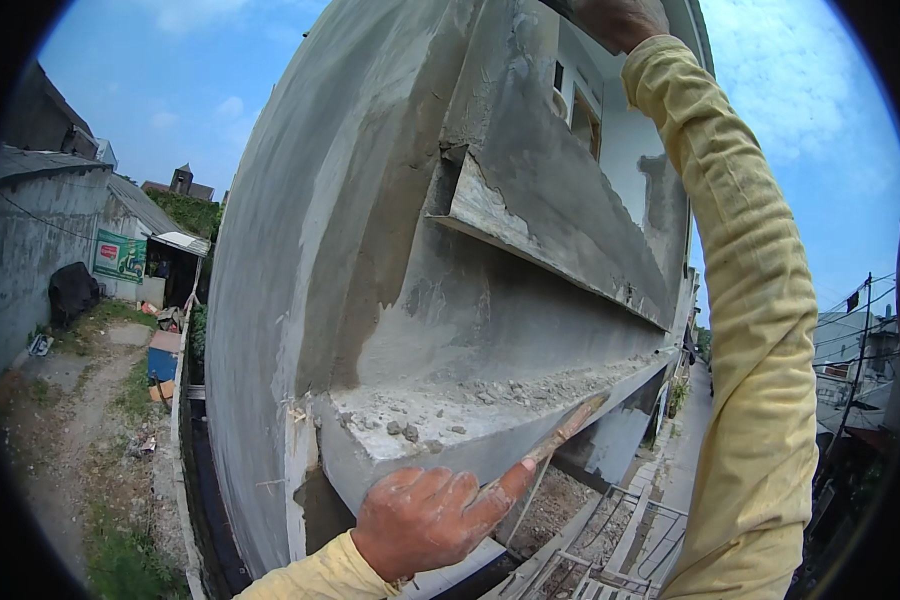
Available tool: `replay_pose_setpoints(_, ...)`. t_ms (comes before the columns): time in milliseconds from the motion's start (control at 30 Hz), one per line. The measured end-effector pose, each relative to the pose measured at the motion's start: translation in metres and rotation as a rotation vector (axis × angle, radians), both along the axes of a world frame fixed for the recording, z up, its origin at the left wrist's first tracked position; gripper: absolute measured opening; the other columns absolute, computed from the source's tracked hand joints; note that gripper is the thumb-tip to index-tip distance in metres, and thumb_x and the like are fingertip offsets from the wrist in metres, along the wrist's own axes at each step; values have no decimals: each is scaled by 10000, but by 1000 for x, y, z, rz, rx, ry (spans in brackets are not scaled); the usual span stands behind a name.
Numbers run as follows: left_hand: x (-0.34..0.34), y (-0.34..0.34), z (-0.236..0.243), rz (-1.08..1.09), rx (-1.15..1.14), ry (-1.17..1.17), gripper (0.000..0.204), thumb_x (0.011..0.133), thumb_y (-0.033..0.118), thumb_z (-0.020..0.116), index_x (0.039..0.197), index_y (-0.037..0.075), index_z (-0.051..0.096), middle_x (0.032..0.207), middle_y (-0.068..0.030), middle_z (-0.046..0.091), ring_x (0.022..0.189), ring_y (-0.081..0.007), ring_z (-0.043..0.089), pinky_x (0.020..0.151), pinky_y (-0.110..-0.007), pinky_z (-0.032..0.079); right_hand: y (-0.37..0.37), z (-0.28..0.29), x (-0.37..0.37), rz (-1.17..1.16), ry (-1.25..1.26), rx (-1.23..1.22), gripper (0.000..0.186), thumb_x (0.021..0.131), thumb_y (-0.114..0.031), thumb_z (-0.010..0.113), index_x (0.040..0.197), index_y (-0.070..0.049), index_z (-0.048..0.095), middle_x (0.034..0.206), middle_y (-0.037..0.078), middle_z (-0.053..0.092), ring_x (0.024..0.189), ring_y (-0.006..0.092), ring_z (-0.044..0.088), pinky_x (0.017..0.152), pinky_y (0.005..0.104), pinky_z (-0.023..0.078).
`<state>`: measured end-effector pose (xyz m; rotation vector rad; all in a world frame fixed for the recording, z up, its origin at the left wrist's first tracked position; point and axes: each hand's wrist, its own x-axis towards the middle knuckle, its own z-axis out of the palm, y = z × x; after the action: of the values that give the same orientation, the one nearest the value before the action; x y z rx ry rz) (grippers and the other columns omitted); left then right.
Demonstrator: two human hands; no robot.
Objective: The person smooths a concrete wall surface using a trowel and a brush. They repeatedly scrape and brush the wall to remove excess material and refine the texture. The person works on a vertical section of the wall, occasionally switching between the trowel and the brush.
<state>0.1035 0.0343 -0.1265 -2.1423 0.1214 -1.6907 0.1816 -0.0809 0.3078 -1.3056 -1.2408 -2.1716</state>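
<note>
My left hand (428,522) is closed at the front edge of a grey concrete ledge (390,455), its index finger stretched along a brown wooden pole (570,425). The pole slants up and away to the right beside the ledge; the hand hides its near end. Crumbs of mortar (410,432) lie on the ledge. High up at the picture's top edge, my right hand (622,18) is bent round something dark at the plastered wall (545,130); most of that thing is cut off. Its arm, in a yellow sleeve, rises along the right side.
A second slanted ledge (530,240) juts from the wall above the first. Below are metal scaffold frames (610,560), rubble and a narrow lane (685,450). A dirt yard (80,430) with a grey shed (45,220) lies far down on the left.
</note>
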Motion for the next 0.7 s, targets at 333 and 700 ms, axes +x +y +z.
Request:
replay_pose_setpoints(333,0,6,0,40,18,-14,550,874,202,693,1421,211,635,632,52,389,519,-88,453,468,-278,362,5,-44,-28,-256,-165,-670,429,873,-105,550,1256,-143,739,1170,197,683,1089,351,675,997,453,518)
replay_pose_setpoints(700,6,4,1,-8,3,-22,556,877,194,684,1431,211,627,633,51,402,520,-88,458,464,-278,365,4,-45,80,356,64,36,524,896,-210,567,1417,-197,619,1156,221,614,1071,380,649,989,469,509)
